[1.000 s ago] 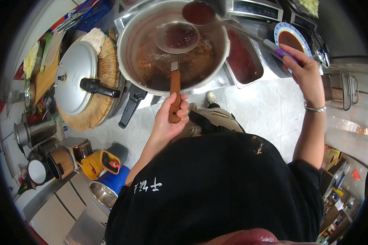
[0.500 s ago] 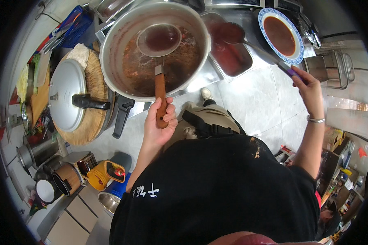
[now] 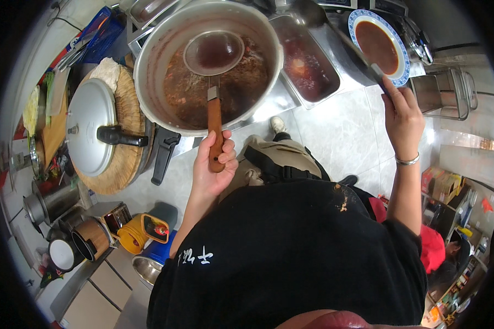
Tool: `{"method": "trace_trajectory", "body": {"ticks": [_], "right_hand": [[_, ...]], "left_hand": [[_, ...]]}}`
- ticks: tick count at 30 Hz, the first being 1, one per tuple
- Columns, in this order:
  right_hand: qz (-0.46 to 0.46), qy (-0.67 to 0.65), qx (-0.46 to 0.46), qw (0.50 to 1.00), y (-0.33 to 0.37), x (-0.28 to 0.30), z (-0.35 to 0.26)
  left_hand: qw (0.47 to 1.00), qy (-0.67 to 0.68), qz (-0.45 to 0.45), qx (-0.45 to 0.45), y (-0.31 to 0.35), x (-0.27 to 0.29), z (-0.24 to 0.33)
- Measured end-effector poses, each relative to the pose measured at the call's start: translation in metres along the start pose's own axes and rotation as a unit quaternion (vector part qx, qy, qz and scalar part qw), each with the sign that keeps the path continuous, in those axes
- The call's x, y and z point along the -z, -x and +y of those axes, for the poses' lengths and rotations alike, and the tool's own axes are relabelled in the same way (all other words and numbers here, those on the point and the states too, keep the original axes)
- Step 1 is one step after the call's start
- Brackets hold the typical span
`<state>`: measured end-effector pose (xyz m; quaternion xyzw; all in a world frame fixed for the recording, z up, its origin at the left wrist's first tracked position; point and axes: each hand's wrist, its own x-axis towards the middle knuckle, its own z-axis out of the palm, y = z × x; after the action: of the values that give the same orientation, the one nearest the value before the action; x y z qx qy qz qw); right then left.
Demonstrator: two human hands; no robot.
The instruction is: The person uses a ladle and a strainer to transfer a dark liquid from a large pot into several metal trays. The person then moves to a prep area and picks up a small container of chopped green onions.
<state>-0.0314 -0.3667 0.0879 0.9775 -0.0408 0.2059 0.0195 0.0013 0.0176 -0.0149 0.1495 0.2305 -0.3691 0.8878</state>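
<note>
My left hand (image 3: pixel 218 156) is closed around the wooden handle of a round strainer (image 3: pixel 214 53). The strainer is held over a big metal pot (image 3: pixel 276 52), where brown broth with small bits shows below it; the mesh looks dark red in the middle. My right hand (image 3: pixel 404 118) grips the dark handle end of a long ladle (image 3: pixel 347 43). Its bowl is at the far edge of a rectangular steel pan (image 3: pixel 335 82) holding dark red liquid with pale bubbles. Near the ladle's handle is a blue-and-white rimmed dish (image 3: pixel 402 68) of brown-red sauce.
On the left, a pressure-cooker lid (image 3: pixel 90 129) with a black handle lies on a round wooden board (image 3: pixel 123 156). Wire-handled metal baskets (image 3: pixel 444 93) stand at the right. A yellow bucket (image 3: pixel 132 240) is at the lower left. Behind me at right is a person in red (image 3: pixel 432 247).
The ladle's bowl has gone from over the steel pan to its far edge, and my right hand has shifted slightly left and lower. The strainer stays put. More of the person in red shows.
</note>
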Motion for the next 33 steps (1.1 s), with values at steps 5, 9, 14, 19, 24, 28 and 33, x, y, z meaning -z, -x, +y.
{"method": "trace_trajectory", "body": {"ticks": [5,9,14,19,24,28,33], "right_hand": [[0.001,-0.177,0.021,0.984,-0.043,-0.003,-0.044],[-0.024,-0.149,0.099,0.984,-0.076,-0.044,-0.091],[-0.050,-0.040,0.173,0.983,-0.096,-0.083,-0.119],[-0.142,-0.150,0.113,0.972,-0.094,-0.087,-0.120],[-0.248,-0.310,-0.043,0.917,-0.091,-0.092,-0.114],[-0.270,-0.425,-0.116,0.856,-0.086,-0.093,-0.109],[-0.263,-0.498,-0.163,0.810,-0.076,-0.065,-0.097]], "left_hand": [[1.000,0.017,-0.022,0.003,0.000,0.004,-0.001],[1.000,0.023,-0.009,-0.001,0.000,0.005,-0.002],[1.000,0.023,-0.003,-0.005,0.001,0.002,-0.002],[0.999,-0.011,0.022,-0.028,0.002,-0.004,-0.005],[0.999,-0.008,0.032,-0.023,0.001,-0.006,-0.004],[1.000,-0.002,0.026,-0.018,-0.001,-0.002,-0.004],[1.000,-0.006,0.012,-0.021,-0.001,0.000,-0.003]]}}
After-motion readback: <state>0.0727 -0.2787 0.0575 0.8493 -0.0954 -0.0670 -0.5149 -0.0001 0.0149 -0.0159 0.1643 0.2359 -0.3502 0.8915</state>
